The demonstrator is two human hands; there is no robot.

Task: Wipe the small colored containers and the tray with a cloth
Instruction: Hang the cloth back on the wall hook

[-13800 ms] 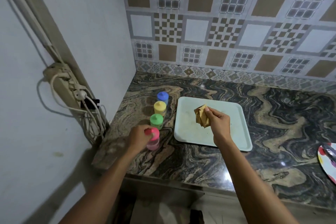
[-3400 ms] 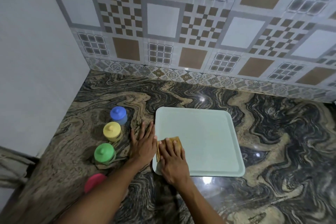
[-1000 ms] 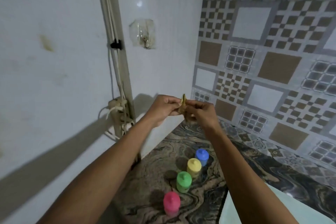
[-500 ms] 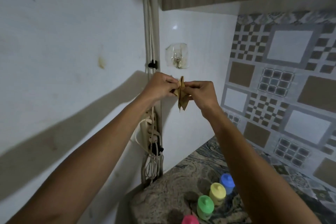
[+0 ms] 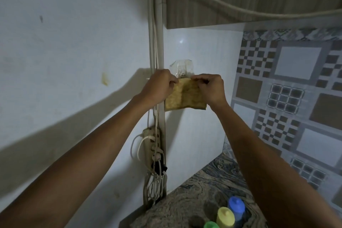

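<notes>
While both hands were raised to the white wall (image 5: 199, 135), the cloth (image 5: 185, 96) hung spread between them, well above the bench (image 5: 181, 207). The left hand (image 5: 159, 87) pinched its upper left corner between curled fingers and thumb. The right hand (image 5: 211, 89) pinched the upper right corner the same way, so the yellow-brown square drooped flat below the knuckles. Just behind the cloth's top edge a clear stick-on hook (image 5: 182, 69) sat on the wall, partly hidden by the fingers. Whether the cloth had caught on it could not be told.

Down near the bench's left edge stood a blue container (image 5: 236, 207), a yellow container (image 5: 225, 216) and a green container (image 5: 211, 225) in a row, lids on. The yellow one stood between the other two, and the green one was cut off by the bottom of the view. Neither hand was anywhere near them. The tray was out of view.

Judged from this, the wiping looked finished and the cloth was being put away. Lifting it to a hook, far from the containers, read as a closing step. What was left was probably only to hang it and let go. The dim light gave no proof that the containers were clean, and nothing could be said of the tray.

A power strip (image 5: 151, 144) with white leads hung low on the wall, above the bench's left edge.
</notes>
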